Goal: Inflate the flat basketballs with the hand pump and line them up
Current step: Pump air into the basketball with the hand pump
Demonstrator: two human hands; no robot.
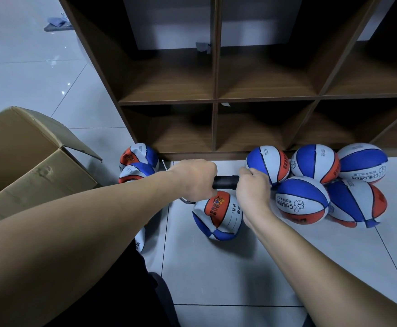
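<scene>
While both hands grip the pump handle (225,182), five inflated basketballs (302,200) cluster.

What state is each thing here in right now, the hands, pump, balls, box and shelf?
Left hand: gripping the pump handle.
Right hand: gripping the pump handle.
Pump handle: held at both ends.
Ball under pump: partly flat, dented.
Balls on right: round, clustered, not lined up.
Balls on left: flat, crumpled.
Box: open, flaps up.
Shelf: visible cubbies hold no balls.
</scene>
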